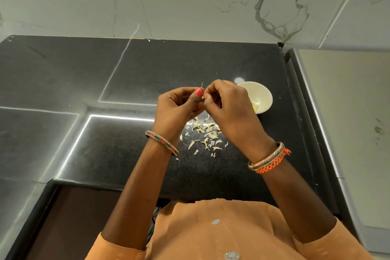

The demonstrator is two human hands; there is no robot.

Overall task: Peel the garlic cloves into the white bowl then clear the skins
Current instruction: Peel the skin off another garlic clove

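My left hand and my right hand meet above the black counter, fingertips pinching a small garlic clove between them; a thin strand of skin sticks up from it. The clove is mostly hidden by my fingers. The white bowl stands just right of my right hand, which covers its left side; pale peeled pieces lie at its bottom. A scatter of garlic skins lies on the counter below my hands.
The black granite counter runs to a marble-tiled wall behind. A raised dark edge and a light surface border the counter on the right. The counter's front edge is near my body.
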